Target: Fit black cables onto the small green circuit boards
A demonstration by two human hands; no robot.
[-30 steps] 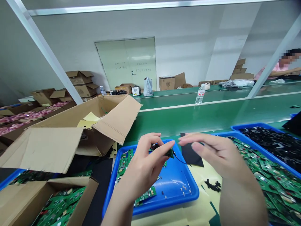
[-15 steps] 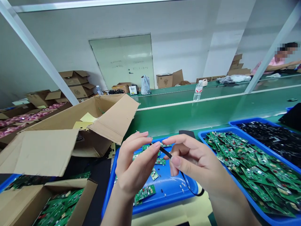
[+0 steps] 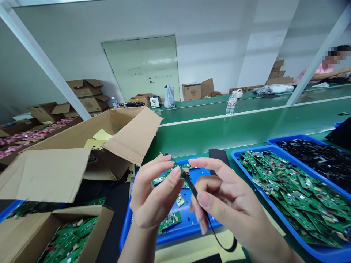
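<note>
Between the thumb and fingers of my left hand (image 3: 152, 190) is a green circuit board (image 3: 180, 171), tilted and mostly covered by the fingers. A flat black cable (image 3: 192, 190) runs from the board's end and curls down into a loop at lower right. My right hand (image 3: 225, 197) pinches this cable between thumb and fingers, with the index finger stretched towards the board. Below both hands lies a blue tray (image 3: 124, 230) with several circuit boards (image 3: 171, 220) and small loose bits. Whether the cable is seated in the board cannot be seen.
At right, a blue tray (image 3: 235, 155) is heaped with circuit boards, beside another tray (image 3: 270, 140) of black parts. Cardboard boxes (image 3: 49, 175) crowd the left. A water bottle (image 3: 231, 103) stands on the green bench (image 3: 192, 135). A person (image 3: 315, 75) sits far right.
My right hand has moved slightly down along the cable, and more of the cable now shows. The board in my left hand is more visible. The view has shifted a little.
</note>
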